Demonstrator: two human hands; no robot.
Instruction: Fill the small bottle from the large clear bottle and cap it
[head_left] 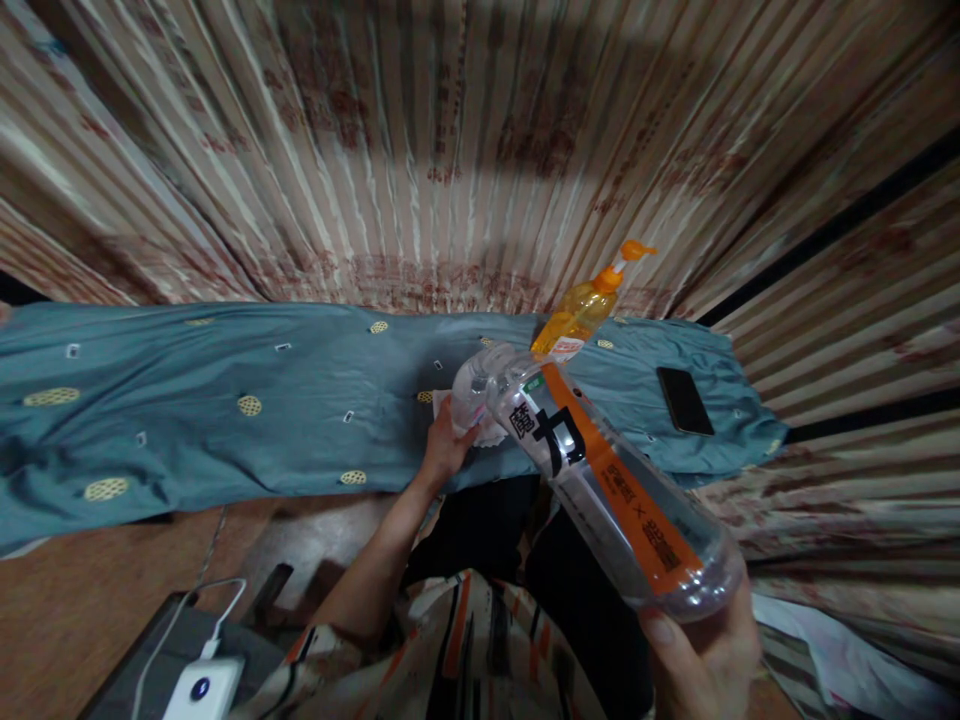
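Observation:
My right hand (705, 655) grips the base of a clear plastic bottle (600, 480) with an orange label, held tilted with its neck pointing away from me. My left hand (446, 445) is closed around the bottle's neck end, with what looks like a white cloth (491, 432) against it. Behind the bottle stands an orange pump bottle (581, 310) of yellow liquid on the blue-grey bedding (225, 400).
A black phone (684, 400) lies on the bedding at the right. A striped curtain (480, 150) hangs behind. A white power bank (204, 688) with a cable sits at the lower left on a dark object. Brown floor lies below the bedding.

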